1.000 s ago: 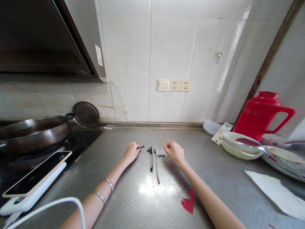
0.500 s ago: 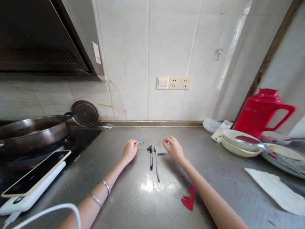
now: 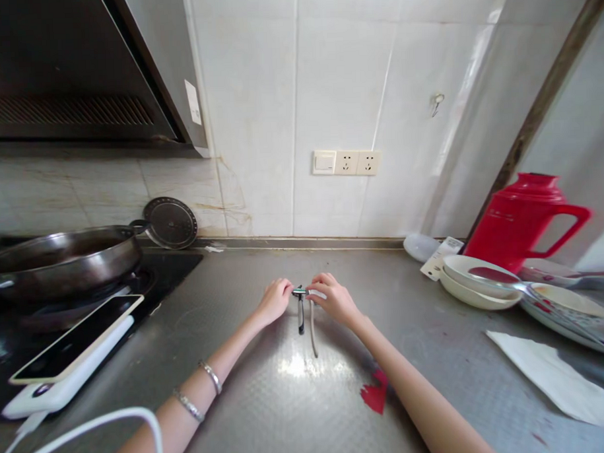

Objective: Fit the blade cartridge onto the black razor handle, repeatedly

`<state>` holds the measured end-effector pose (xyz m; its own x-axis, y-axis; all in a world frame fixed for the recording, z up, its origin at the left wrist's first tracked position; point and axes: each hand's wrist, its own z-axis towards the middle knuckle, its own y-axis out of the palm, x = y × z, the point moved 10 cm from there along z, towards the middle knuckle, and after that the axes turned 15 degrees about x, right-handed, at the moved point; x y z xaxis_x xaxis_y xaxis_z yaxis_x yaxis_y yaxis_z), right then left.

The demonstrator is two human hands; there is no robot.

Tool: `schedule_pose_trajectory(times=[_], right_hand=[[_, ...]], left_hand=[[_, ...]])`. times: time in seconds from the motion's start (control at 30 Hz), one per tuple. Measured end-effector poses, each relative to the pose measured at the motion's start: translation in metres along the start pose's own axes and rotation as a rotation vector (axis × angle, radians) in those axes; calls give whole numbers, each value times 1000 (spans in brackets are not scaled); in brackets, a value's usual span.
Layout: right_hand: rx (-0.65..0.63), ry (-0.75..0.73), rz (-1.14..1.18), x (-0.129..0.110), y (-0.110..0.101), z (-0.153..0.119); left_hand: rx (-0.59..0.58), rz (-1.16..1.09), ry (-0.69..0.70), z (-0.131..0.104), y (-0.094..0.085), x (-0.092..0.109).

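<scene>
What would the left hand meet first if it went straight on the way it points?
Probably the right hand, just past the small green piece between them, though depth is unclear.

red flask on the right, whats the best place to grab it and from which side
Best gripped by its handle, fingers through the loop, coming from the right. The handle sticks out from the right side of the red flask with an open gap inside it, while the stacked bowls sit in front of the body, so a grip low down looks more awkward.
</scene>
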<state>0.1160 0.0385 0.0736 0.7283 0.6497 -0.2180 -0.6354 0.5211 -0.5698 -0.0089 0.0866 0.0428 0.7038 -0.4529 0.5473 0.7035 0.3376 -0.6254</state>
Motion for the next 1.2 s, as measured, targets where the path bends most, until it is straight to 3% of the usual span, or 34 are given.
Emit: schedule_pose_trajectory(times=[0.43,0.63,0.83,0.97,1.2], right_hand=[[5,47,68,0,4,0],[105,234,204,43,-6,-1],[-95,305,162,83,7,-19],[-178,308,151,86,16,-26],[-202,320,135,84,19,-27]], left_hand=[[-23,-89,-59,-5,2,6],[46,-178,-150,-3,-7,0],[39,-118,-146,-4,-8,-2],[22,-106,-146,-6,-5,-2],[-1,-38,-132,-7,-4,-3]])
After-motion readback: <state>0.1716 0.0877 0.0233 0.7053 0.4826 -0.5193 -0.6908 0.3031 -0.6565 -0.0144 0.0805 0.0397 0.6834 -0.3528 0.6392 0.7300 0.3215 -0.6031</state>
